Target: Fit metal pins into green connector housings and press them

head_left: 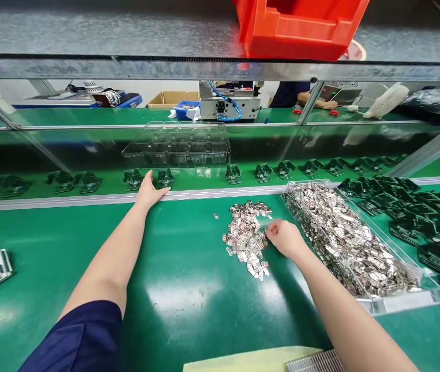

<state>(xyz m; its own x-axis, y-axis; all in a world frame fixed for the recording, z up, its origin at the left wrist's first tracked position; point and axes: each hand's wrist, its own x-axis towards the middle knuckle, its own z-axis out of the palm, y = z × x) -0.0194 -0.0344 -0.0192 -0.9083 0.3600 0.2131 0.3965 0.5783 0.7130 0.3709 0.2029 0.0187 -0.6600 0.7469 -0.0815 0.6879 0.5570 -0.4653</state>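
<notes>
Well, the pieces [245, 232] lie in a loose silvery heap on the green bench [189, 325], just left of my right hand [282, 237]. That hand is at the heap's right edge with its fingers bunched; I cannot tell whether the tips close on a piece. My left hand [150, 194] reaches to the row beyond the pale rail [204, 192], thumb and forefinger spread apart at the near left corner of a board [165, 178]; whether they touch it I cannot tell.

To pick cleanly, I judge it best to lift one piece from the thin edge, where they barely overlap, and not dig into the middle. A board is probably safest steadied lightly by its rim, without nudging the neighbour.

Counting outward: the heap holds too many pieces to number, plus one stray [216, 216] to its left. Two boards flank my left hand's fingers; two more stand clear farther left, with blurred ones beyond. To the right I make out five, then a run that overlaps.

One clear tub [406, 301] full of pieces is right of my right hand, beside a board pile [429, 206] past counting. One clear tray [177, 147] lies behind the row, and one red bin [309, 36] rests overhead.
</notes>
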